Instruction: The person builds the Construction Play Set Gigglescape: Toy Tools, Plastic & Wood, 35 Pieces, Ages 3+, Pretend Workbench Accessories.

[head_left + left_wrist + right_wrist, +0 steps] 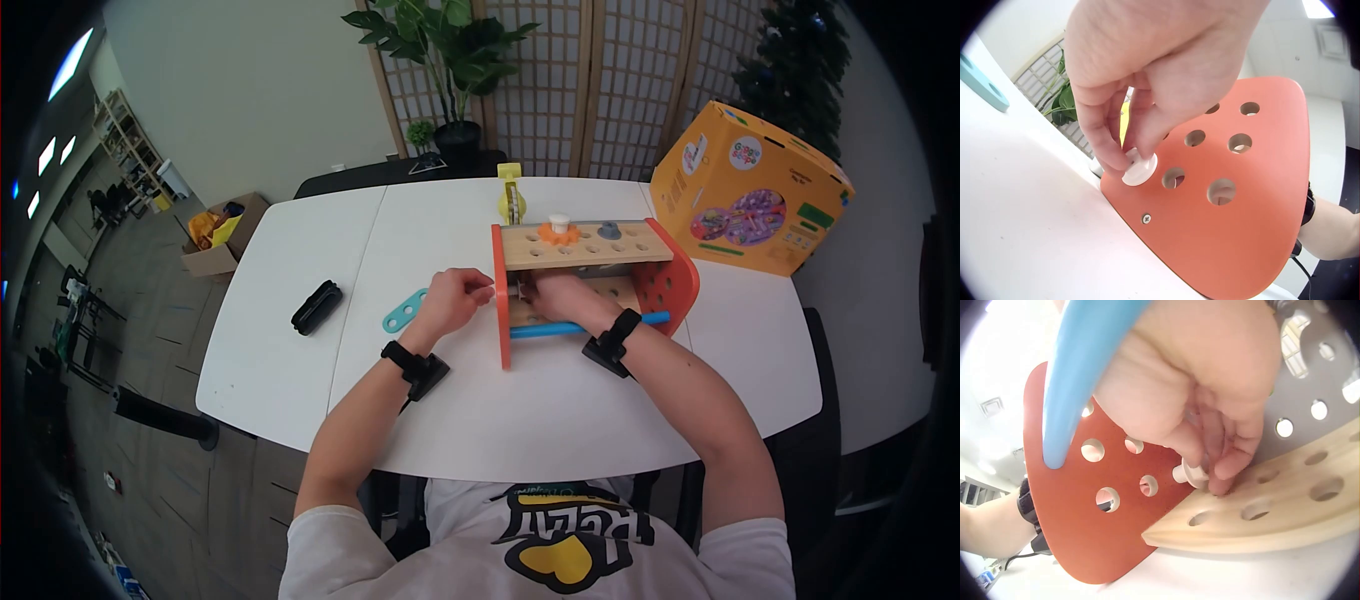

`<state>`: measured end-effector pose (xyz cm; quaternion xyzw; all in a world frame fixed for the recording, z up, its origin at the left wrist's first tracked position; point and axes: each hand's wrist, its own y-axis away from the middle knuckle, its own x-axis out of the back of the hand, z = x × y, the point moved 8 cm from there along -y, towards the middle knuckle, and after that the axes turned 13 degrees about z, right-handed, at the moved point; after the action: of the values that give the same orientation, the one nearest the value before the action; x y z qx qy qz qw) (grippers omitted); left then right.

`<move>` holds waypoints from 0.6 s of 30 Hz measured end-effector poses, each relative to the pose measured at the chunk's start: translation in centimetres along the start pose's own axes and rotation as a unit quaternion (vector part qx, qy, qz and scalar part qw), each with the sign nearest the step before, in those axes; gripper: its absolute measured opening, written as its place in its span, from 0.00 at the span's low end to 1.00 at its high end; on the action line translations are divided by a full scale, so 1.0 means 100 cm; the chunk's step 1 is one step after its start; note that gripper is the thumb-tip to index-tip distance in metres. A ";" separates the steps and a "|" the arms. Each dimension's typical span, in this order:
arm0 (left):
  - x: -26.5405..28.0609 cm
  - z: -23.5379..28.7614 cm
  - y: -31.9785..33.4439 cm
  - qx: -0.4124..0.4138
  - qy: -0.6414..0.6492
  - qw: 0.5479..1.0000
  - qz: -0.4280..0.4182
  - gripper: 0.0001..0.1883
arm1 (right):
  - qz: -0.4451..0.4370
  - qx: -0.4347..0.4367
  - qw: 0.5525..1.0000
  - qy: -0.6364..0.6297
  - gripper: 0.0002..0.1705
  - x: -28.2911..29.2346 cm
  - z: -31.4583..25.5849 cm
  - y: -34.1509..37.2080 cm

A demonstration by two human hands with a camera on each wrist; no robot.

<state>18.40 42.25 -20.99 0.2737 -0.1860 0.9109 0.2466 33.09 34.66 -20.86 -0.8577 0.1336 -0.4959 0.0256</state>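
A toy workbench has an orange-red perforated side panel (1254,187), a wooden top board (590,246) and a lower wooden board (1254,519). Outside the panel, my left hand (455,302) pinches the round head of a white plastic screw (1140,171) at a hole near the base. My right hand (565,298) reaches inside, between the two boards. Its thumb and fingers pinch a white flanged plastic piece (1194,475), whose narrow stem points at the panel's inner face. A blue bar (560,328) crosses the bench's front, below the right wrist.
On the top board are an orange gear (558,235) and a grey piece (609,231). A yellow toy (511,196) stands behind the bench. To the left lie a teal perforated strip (403,312) and a black case (317,307). A yellow-orange box (750,190) stands back right.
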 end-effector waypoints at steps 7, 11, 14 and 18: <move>-0.001 0.001 -0.001 -0.008 -0.011 1.000 -0.004 0.09 | -0.037 -0.010 0.999 -0.018 0.14 0.002 -0.005 0.004; -0.002 0.000 -0.002 -0.003 -0.009 1.000 -0.003 0.09 | -0.041 -0.028 0.999 -0.013 0.17 0.003 -0.005 0.004; -0.001 0.001 -0.001 0.000 -0.012 1.000 -0.006 0.09 | -0.035 -0.025 0.999 0.003 0.19 -0.001 -0.003 0.000; 0.000 0.003 0.000 -0.010 0.001 1.000 -0.004 0.09 | -0.026 -0.015 1.000 -0.008 0.19 0.000 -0.005 0.000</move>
<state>18.52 42.15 -20.79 0.2707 -0.1933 0.9084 0.2533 32.61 34.70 -20.63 -0.8653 0.1184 -0.4871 0.0007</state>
